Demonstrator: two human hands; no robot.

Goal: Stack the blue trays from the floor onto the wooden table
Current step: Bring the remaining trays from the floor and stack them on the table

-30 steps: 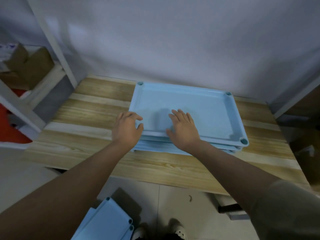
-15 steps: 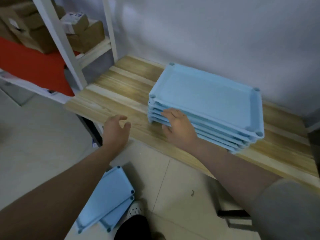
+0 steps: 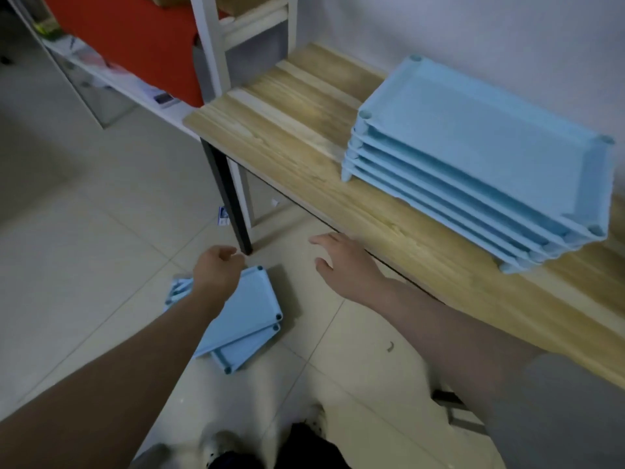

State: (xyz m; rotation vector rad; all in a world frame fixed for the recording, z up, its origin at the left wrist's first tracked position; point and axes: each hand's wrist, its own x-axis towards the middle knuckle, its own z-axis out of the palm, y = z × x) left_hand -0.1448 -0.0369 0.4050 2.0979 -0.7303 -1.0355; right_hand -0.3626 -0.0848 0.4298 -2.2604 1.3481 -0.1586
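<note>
Both hands have come off the stack and dropped below the table's front edge. Left hand (image 3: 216, 270) hangs empty with loosely curled fingers above the blue trays on the floor (image 3: 243, 319), near the table leg (image 3: 230, 204). Right hand (image 3: 341, 262) is spread, empty, just before the wooden table (image 3: 287, 130). Farther back, the tray stack (image 3: 490, 157) sits toward the table's right rear.

Tiled floor (image 3: 84, 265), white wall (image 3: 473, 28)
</note>
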